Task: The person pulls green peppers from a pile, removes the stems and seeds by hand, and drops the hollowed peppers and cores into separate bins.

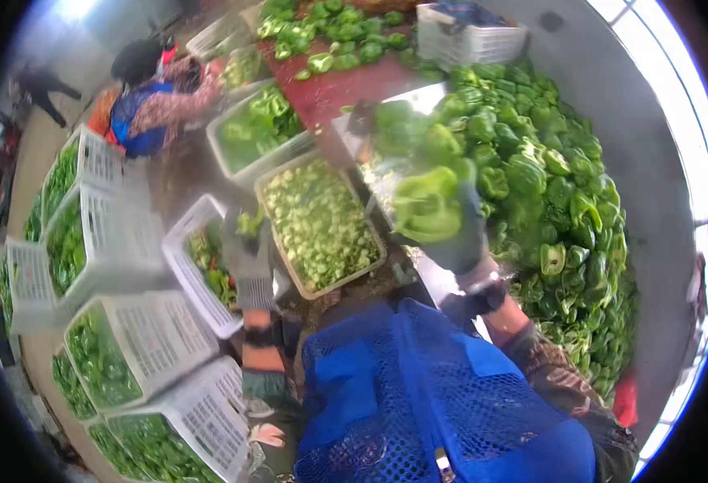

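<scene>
My left hand (249,262), in a grey glove, is above the edge of a white crate (183,245) that holds green and red scraps. Its fingers are closed on a small piece of green pepper (249,223). My right hand (468,241), in a dark glove, grips a light green bell pepper (426,205), with its hollow or cut side apparently showing. Motion blurs this hand. Between my hands stands a rectangular tray (305,291) full of pale green pepper cores. Beside my right hand rises a large heap of green bell peppers (555,193).
A tub (241,173) of green pepper pieces stands beyond the core tray. White crates (148,338) of green peppers line the left. At the far left a person in a blue apron (140,117) works. A white basket (466,48) sits at the back.
</scene>
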Demonstrator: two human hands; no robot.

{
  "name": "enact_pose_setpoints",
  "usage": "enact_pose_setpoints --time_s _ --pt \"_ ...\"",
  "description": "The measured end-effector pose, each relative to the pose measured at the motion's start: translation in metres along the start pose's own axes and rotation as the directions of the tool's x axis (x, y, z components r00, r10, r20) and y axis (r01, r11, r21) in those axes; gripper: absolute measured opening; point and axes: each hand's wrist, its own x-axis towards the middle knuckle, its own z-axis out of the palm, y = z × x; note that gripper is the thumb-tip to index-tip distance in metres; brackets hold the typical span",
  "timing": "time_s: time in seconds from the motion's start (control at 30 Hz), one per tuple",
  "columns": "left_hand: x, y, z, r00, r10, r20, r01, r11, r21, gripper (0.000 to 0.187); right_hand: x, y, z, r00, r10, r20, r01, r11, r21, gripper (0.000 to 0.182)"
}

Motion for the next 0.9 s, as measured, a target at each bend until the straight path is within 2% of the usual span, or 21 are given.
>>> enact_pose_setpoints --time_s 0.07,0.1,0.17,0.2,0.23,0.3,0.33,0.4,0.43,0.47,0.5,0.57,0.6,0.63,0.67,0.73,0.77,0.8,0.83,0.87,0.9 --pt "0.031 -0.010 0.027 0.983 -0.043 0.177 -0.008 0.960 0.279 0.077 0.014 -0.024 0.029 0.974 0.097 0.203 -0.190 0.838 0.512 0.059" --pt "0.036 -0.026 0.040 0.990 0.084 0.113 -0.128 0.869 0.478 0.080 0.020 -0.032 0.037 0.935 0.089 0.344 -0.314 0.659 0.683 0.059" --pt "0.023 -0.001 0.032 0.984 0.154 0.089 -0.173 0.941 0.291 0.076 0.034 -0.022 0.035 0.964 0.135 0.229 -0.250 0.750 0.612 0.068" --pt "0.004 0.052 0.012 0.977 0.087 0.196 -0.046 0.978 -0.204 0.067 0.034 -0.028 0.039 0.926 0.116 0.358 -0.358 0.565 0.743 0.067" --pt "-0.002 0.052 0.011 0.971 0.207 0.122 -0.165 0.943 -0.287 0.053 0.038 -0.031 0.042 0.927 0.097 0.362 -0.349 0.574 0.741 0.067" --pt "-0.019 0.082 -0.006 0.856 0.515 0.051 -0.517 0.853 0.072 0.046 0.044 -0.031 0.050 0.925 0.075 0.373 -0.345 0.581 0.737 0.067" --pt "-0.026 0.111 -0.015 0.865 0.486 0.120 -0.484 0.874 -0.051 0.045 0.044 -0.034 0.057 0.939 0.040 0.340 -0.284 0.646 0.709 0.066" --pt "-0.029 0.139 -0.015 0.832 0.518 0.199 -0.483 0.852 -0.202 0.043 0.050 -0.025 0.055 0.906 0.048 0.420 -0.382 0.520 0.764 0.065" --pt "-0.033 0.163 -0.010 0.891 0.384 0.241 -0.249 0.858 -0.449 0.038 0.054 -0.023 0.056 0.878 0.040 0.477 -0.442 0.451 0.775 0.064" --pt "-0.030 0.172 -0.008 0.873 0.348 0.342 -0.244 0.918 -0.313 0.034 0.050 -0.026 0.060 0.897 0.098 0.430 -0.408 0.554 0.726 0.062" --pt "-0.029 0.171 0.006 0.876 0.381 0.295 -0.281 0.901 -0.330 0.038 0.040 -0.029 0.064 0.900 0.135 0.414 -0.396 0.645 0.653 0.061" --pt "-0.026 0.148 0.036 0.900 0.265 0.345 -0.293 0.956 0.030 0.042 0.034 -0.014 0.076 0.939 0.148 0.311 -0.311 0.753 0.580 0.058" --pt "-0.023 0.137 0.045 0.889 0.232 0.394 -0.232 0.971 -0.049 0.043 0.039 -0.010 0.077 0.943 -0.040 0.332 -0.149 0.839 0.523 0.060" --pt "-0.016 0.128 0.050 0.848 0.223 0.481 -0.172 0.974 -0.149 0.044 0.035 -0.006 0.066 0.955 0.058 0.289 -0.217 0.802 0.556 0.057" --pt "-0.004 0.137 0.034 0.859 0.204 0.469 -0.121 0.972 -0.201 0.043 0.031 -0.001 0.055 0.957 0.156 0.244 -0.275 0.755 0.596 0.055" --pt "-0.016 0.146 -0.013 0.821 0.150 0.550 0.032 0.951 -0.308 0.041 0.022 0.000 0.030 0.965 0.152 0.212 -0.255 0.725 0.639 0.053" --pt "-0.024 0.159 -0.051 0.771 0.262 0.580 0.257 0.705 -0.661 0.035 0.010 -0.005 0.017 0.965 0.160 0.209 -0.258 0.730 0.633 0.050" --pt "-0.033 0.174 -0.091 0.693 0.269 0.669 0.350 0.686 -0.638 0.030 0.000 -0.005 -0.009 0.957 0.250 0.150 -0.291 0.780 0.554 0.053" --pt "-0.046 0.204 -0.128 0.686 0.195 0.701 0.366 0.741 -0.564 0.027 -0.009 -0.004 -0.032 0.935 0.234 0.265 -0.344 0.772 0.534 0.058" --pt "-0.056 0.204 -0.138 0.697 0.277 0.662 0.309 0.717 -0.625 0.030 -0.021 -0.002 -0.038 0.977 0.142 0.160 -0.199 0.875 0.441 0.059" --pt "-0.066 0.204 -0.147 0.702 0.356 0.617 0.253 0.685 -0.683 0.034 -0.023 0.002 -0.061 0.969 0.178 0.173 -0.241 0.845 0.478 0.059"
